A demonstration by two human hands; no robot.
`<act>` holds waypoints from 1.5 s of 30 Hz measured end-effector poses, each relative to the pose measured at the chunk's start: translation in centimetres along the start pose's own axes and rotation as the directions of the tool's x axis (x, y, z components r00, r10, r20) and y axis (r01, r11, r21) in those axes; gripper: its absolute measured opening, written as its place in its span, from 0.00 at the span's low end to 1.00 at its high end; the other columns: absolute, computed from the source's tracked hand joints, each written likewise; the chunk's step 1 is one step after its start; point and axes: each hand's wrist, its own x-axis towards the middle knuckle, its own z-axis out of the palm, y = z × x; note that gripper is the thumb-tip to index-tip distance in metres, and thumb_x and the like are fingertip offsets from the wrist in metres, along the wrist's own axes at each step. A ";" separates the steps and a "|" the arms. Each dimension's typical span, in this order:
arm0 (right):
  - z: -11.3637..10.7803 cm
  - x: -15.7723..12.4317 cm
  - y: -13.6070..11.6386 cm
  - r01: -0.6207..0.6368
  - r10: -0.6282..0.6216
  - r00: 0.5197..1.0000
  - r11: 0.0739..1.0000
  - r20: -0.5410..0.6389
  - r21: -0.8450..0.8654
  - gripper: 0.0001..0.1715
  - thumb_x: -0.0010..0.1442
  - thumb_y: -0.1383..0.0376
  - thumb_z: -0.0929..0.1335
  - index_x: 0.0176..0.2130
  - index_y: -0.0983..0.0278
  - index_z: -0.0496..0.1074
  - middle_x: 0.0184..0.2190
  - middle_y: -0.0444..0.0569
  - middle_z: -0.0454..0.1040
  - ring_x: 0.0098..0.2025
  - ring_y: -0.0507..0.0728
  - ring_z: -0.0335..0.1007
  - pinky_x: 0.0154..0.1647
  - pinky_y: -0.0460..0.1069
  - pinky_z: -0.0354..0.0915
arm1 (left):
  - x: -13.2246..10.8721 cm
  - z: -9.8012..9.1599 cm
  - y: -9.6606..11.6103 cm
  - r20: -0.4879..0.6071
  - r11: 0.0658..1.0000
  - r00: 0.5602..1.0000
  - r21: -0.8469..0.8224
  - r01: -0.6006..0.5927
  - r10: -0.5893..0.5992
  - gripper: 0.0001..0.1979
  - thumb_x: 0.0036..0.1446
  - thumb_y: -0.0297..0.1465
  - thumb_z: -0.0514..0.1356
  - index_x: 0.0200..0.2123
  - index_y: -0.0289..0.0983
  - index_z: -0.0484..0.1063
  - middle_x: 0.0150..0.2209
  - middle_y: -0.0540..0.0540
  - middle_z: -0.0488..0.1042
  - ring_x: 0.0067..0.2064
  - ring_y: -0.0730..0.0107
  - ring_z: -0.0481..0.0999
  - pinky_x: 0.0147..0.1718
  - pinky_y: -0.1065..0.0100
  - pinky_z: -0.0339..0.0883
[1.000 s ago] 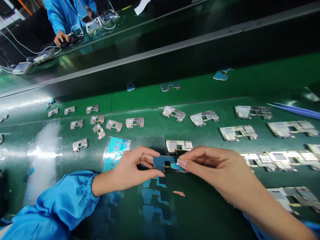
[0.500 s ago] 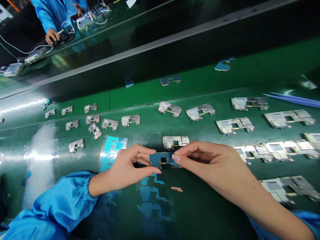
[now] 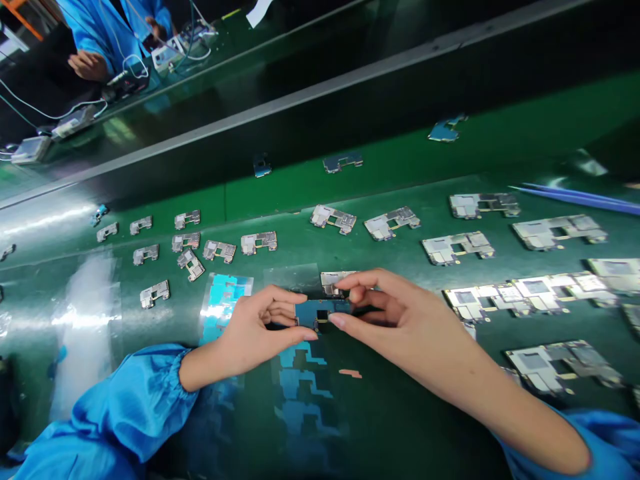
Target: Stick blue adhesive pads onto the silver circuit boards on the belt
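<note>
A blue-faced phone circuit board (image 3: 307, 313) is held up above the green table, a dark square opening near its middle. Its left end is between the thumb and fingers of my left hand (image 3: 265, 320). My right hand (image 3: 400, 310) is at the other end, thumb on the board near the opening, index finger raised above the top edge; its remaining fingers are curled at the right end, partly hidden. Just behind lies a silvery circuit board (image 3: 330, 281), partly covered by my right hand. Under my hands is a clear sheet with blue board-shaped film pieces (image 3: 305, 383).
A small pink strip (image 3: 350, 373) lies near me. Several boards (image 3: 535, 293) are spread right, others (image 3: 219, 251) left. Blue film sheets (image 3: 225, 293) and clear plastic (image 3: 83, 333) lie left, tweezers (image 3: 575, 195) far right. Across the divider (image 3: 280, 100), a person in blue works beside cables.
My right index finger has lifted off the board's face and the thumb has slid left along it. The view has shifted slightly. The person opposite has raised a hand from the bench.
</note>
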 end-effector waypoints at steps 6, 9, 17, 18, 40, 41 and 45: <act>0.3 -0.6 0.2 0.097 -0.097 0.995 0.995 -0.002 -0.026 0.17 0.55 0.57 0.75 0.44 0.59 0.76 0.33 0.45 0.72 0.33 0.55 0.77 0.35 0.50 0.79 | -0.2 0.2 1.7 -0.070 0.998 0.998 0.059 -0.005 0.009 0.17 0.49 0.36 0.73 0.38 0.37 0.73 0.27 0.50 0.78 0.28 0.71 0.79 0.28 0.72 0.74; 0.3 -0.9 -0.1 0.227 -0.238 0.968 0.965 -0.079 -0.132 0.15 0.62 0.57 0.72 0.46 0.60 0.73 0.37 0.49 0.78 0.36 0.57 0.80 0.35 0.51 0.79 | 2.2 -2.0 4.1 -0.267 0.975 0.954 0.205 -0.081 0.135 0.13 0.55 0.36 0.69 0.39 0.36 0.73 0.27 0.51 0.77 0.28 0.73 0.78 0.29 0.72 0.72; 2.8 -1.7 2.7 0.712 -0.704 0.566 0.157 0.428 -0.684 0.20 0.69 0.73 0.64 0.59 0.69 0.71 0.49 0.58 0.81 0.54 0.69 0.74 0.60 0.70 0.64 | 16.4 -7.5 6.2 -0.244 0.624 0.911 0.782 -0.018 0.332 0.06 0.61 0.29 0.63 0.38 0.32 0.78 0.32 0.43 0.80 0.37 0.62 0.78 0.37 0.66 0.68; 3.1 -1.8 2.9 0.710 -0.697 0.560 0.127 0.447 -0.693 0.20 0.69 0.74 0.64 0.59 0.69 0.71 0.49 0.58 0.81 0.54 0.69 0.74 0.61 0.71 0.62 | 17.1 -7.4 6.0 -0.239 0.598 0.908 0.801 -0.016 0.344 0.04 0.60 0.28 0.64 0.37 0.32 0.78 0.35 0.41 0.80 0.41 0.59 0.78 0.41 0.63 0.68; 2.1 -2.0 0.4 0.528 -0.573 0.816 0.795 -0.082 -0.299 0.04 0.64 0.68 0.71 0.37 0.60 0.78 0.43 0.50 0.82 0.45 0.59 0.80 0.47 0.53 0.75 | 0.3 -3.1 2.8 0.278 0.568 0.827 0.618 -0.544 0.489 0.10 0.65 0.35 0.64 0.47 0.39 0.77 0.42 0.46 0.85 0.41 0.65 0.86 0.42 0.68 0.78; 2.0 -2.3 0.3 0.554 -0.593 0.803 0.782 -0.068 -0.286 0.05 0.64 0.68 0.70 0.37 0.60 0.79 0.46 0.51 0.82 0.49 0.60 0.79 0.51 0.54 0.73 | 0.2 -3.4 2.6 0.312 0.517 0.798 0.629 -0.581 0.516 0.11 0.66 0.36 0.63 0.48 0.38 0.76 0.40 0.45 0.85 0.39 0.65 0.86 0.42 0.68 0.79; 1.4 -2.8 -0.8 0.597 -0.598 0.801 0.793 0.029 -0.123 0.09 0.64 0.68 0.70 0.37 0.58 0.83 0.47 0.52 0.79 0.48 0.57 0.78 0.51 0.53 0.72 | -1.1 -4.2 1.7 0.465 0.264 0.671 0.671 -0.693 0.577 0.15 0.66 0.36 0.63 0.52 0.34 0.73 0.44 0.38 0.84 0.43 0.61 0.86 0.47 0.61 0.79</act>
